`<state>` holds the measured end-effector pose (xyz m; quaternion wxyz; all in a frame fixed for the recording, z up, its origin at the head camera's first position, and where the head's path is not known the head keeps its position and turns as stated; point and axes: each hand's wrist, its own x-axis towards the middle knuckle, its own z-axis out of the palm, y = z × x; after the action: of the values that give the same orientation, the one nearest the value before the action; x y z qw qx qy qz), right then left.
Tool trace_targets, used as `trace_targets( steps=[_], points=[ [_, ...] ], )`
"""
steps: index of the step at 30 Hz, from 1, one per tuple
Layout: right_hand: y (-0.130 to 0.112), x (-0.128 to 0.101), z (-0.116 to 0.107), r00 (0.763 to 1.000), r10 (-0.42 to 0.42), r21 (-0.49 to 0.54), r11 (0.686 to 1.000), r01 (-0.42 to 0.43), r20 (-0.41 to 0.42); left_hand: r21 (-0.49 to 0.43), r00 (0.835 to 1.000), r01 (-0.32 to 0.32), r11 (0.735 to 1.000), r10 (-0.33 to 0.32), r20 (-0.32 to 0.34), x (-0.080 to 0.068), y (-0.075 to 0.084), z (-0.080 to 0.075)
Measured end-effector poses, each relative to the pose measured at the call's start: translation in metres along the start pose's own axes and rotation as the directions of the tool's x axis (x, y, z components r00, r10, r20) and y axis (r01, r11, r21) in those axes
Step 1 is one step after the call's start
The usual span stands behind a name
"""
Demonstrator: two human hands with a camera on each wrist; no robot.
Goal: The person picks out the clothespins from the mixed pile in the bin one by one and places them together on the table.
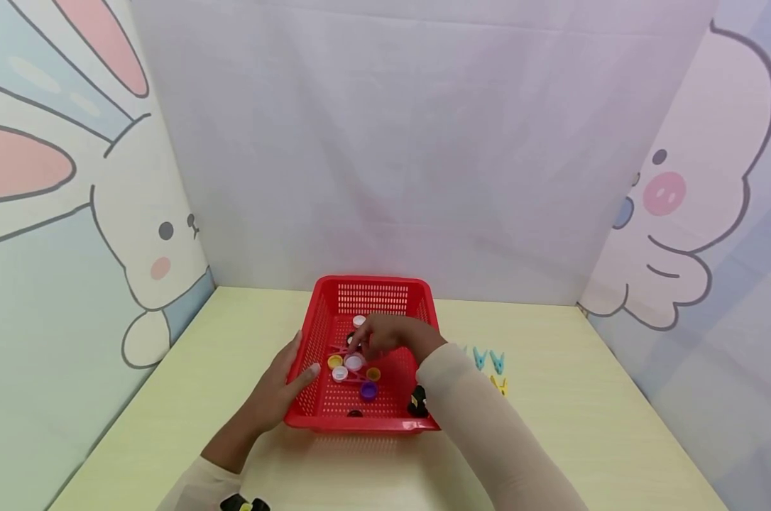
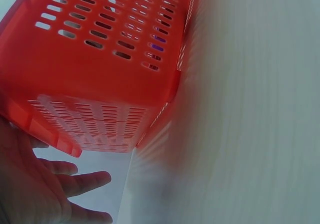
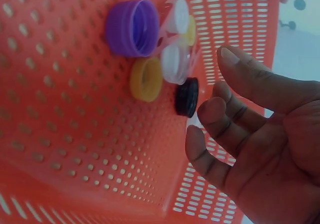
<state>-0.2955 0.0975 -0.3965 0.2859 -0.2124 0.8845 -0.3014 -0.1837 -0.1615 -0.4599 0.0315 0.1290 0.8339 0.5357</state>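
The red basket [image 1: 368,298] is smooth, shiny plastic, with rows of little holes in its walls and floor. The purple cap [image 3: 132,27] is plastic with fine ridges round its side, and it looks a bit shiny. The yellow cap [image 3: 146,78] is smooth plastic. The black cap [image 3: 186,97] has a ribbed edge and looks dull. The table [image 1: 590,426] looks like pale wood with faint lines, smooth and not shiny. The sleeve [image 1: 488,440] is soft cloth.

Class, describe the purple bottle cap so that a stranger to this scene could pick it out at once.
Find the red perforated plastic basket on the pale table. Inside, below the right hand, lies a cluster of small caps. The purple plastic bottle cap is nearest the front wall, the only purple one among white and yellow neighbours.
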Motion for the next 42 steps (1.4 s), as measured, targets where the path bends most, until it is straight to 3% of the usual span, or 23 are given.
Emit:
trace_targets(
  steps=[7, 15, 22, 37, 42],
  points=[
    [0.005, 0.007, 0.005, 0.996, 0.000, -0.003, 1.000, 0.001, 0.085, -0.007, 1.000, -0.005, 1.000, 0.005, 0.005, -0.001, 0.002, -0.001],
    [0.002, 0.007, 0.008, 0.990, 0.086, -0.026, 0.996, -0.084, 0.112, -0.017, 1.000, 0.008, 1.000, -0.007, 0.007, -0.001, 0.003, -0.001],
    [-0.004, 0.008, 0.013, 0.984, 0.144, -0.112, 0.985, -0.132, 0.102, -0.027, 1.000, -0.008, 1.000, 0.008, 0.007, -0.001, 0.001, 0.000],
    [-0.005, 0.006, 0.019, 0.991, 0.127, -0.018, 0.992, -0.126, 0.046, -0.028, 1.000, -0.018, 0.999, 0.018, 0.006, -0.002, 0.003, 0.001],
    [-0.005, 0.007, 0.020, 0.993, 0.113, -0.061, 0.992, -0.111, 0.037, -0.016, 1.000, -0.015, 1.000, 0.015, 0.010, -0.002, 0.004, 0.000]
  ],
)
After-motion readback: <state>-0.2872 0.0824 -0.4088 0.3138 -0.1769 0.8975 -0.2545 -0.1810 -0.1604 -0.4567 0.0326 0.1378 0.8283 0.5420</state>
